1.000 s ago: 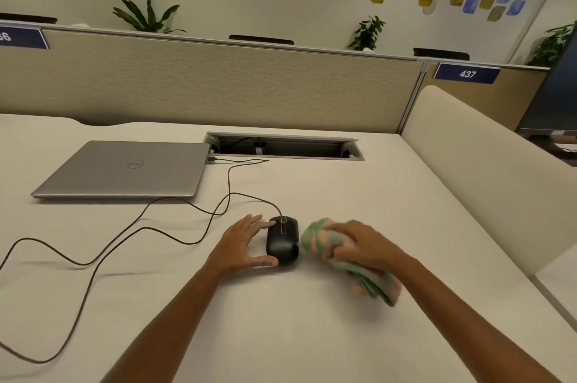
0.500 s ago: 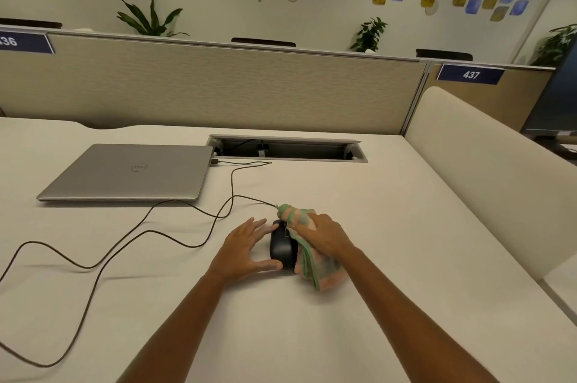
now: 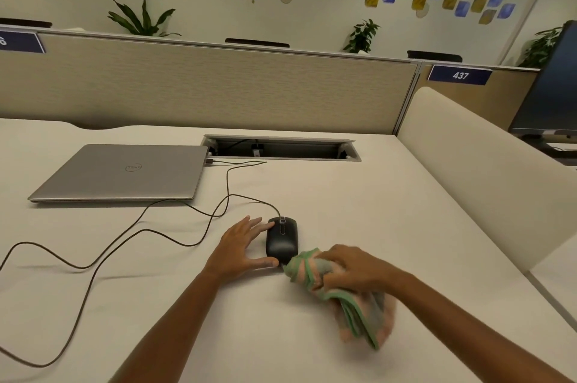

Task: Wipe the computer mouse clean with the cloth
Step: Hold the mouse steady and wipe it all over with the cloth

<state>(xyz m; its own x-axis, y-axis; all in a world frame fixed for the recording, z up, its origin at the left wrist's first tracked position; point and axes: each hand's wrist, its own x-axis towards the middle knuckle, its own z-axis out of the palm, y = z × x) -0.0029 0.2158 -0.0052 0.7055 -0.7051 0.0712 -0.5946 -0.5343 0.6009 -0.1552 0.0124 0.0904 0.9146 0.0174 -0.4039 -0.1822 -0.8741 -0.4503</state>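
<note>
Cloth [image 3: 315,267] had come off the top of the mouse [image 3: 281,240]: 0.5 s earlier the right hand [image 3: 356,268] had it pressed over the mouse body, and in this frame the bunched cloth sat at the near right corner, its front edge touching or just beside the mouse's rear end. Reads as the end of 1 back-stroke. 1.0 s earlier the cloth was beside the mouse on the right, so the pattern looked like repeated passes; wiping probably mid-way, not finished, judged only from that.

Right hand was closed around the wad of cloth, loose tail hanging toward the near edge, blurred. Left hand [image 3: 240,246] was spread wide and flat on the worktop [image 3: 359,211], fingers along the mouse's left side, thumb tip at its near left corner, bracing it; no real shift across the 3 frames.

Mouse lay flat on the worktop between the 2 hands, upright, top fully exposed, cable [image 3: 228,189] running away to the closed laptop [image 3: 125,171] far left. Sides and front likely not yet wiped; cannot confirm.
</note>
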